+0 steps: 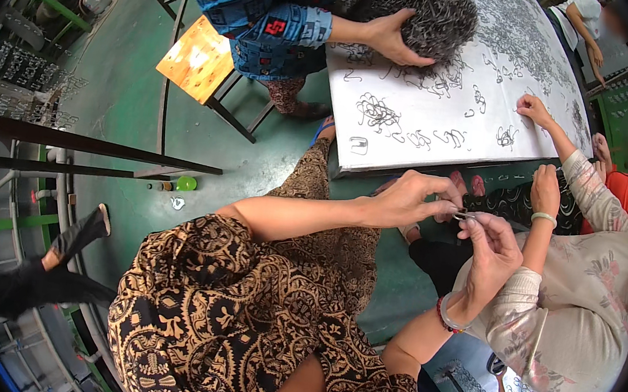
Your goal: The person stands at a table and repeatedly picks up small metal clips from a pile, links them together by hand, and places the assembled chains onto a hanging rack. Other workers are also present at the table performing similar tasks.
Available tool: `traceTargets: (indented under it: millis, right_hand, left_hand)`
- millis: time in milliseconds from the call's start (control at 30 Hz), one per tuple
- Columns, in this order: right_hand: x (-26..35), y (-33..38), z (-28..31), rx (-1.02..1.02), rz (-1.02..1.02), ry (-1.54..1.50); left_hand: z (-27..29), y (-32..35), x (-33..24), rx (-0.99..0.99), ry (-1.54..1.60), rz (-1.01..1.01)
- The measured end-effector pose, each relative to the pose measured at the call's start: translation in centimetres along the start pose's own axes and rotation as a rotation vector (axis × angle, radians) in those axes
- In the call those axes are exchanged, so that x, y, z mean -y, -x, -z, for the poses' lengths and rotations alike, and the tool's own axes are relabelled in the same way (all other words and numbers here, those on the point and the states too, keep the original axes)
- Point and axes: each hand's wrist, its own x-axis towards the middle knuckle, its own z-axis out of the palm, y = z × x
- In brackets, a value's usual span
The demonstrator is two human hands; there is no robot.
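Note:
In front of my body, my left hand (414,200) and my right hand (493,252) meet with thumbs and fingertips pinched together. Between them is a small dark bent metal piece (466,216), like a hook; the fingers cover most of it. Both hands are held in the air, a little short of the white table (417,157). On that table lie small loose heaps of dark curved metal hooks (378,112), with a much denser spread of them farther back.
A person in a blue patterned shirt (271,23) holds a large dark bundle of hooks (417,19) at the far side. Close on my right sits a person in a pale floral top (573,277). A wooden stool (197,57) and a metal frame (89,148) stand left.

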Motion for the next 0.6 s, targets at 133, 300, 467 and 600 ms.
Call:
traceTargets:
  millis: [133, 300, 467, 600]
  right_hand:
    - [1.0, 0.3, -0.9, -0.069, 0.168, 0.212]
    - [1.1, -0.3, -1.5, -0.114, 0.312, 0.329]
    - [0.9, -0.4, -1.7, -0.165, 0.242, 0.226]
    - [0.8, -0.9, -1.7, -0.17, 0.225, 0.153]
  left_hand:
    - [-0.3, -0.3, -0.6, 0.022, -0.032, 0.017]
    - [0.1, -0.3, -1.1, -0.003, -0.024, -0.103]
    - [0.9, 0.0, -0.8, 0.071, -0.016, -0.003]
    - [5.1, -0.5, 0.3, -0.288, -0.213, -0.062]
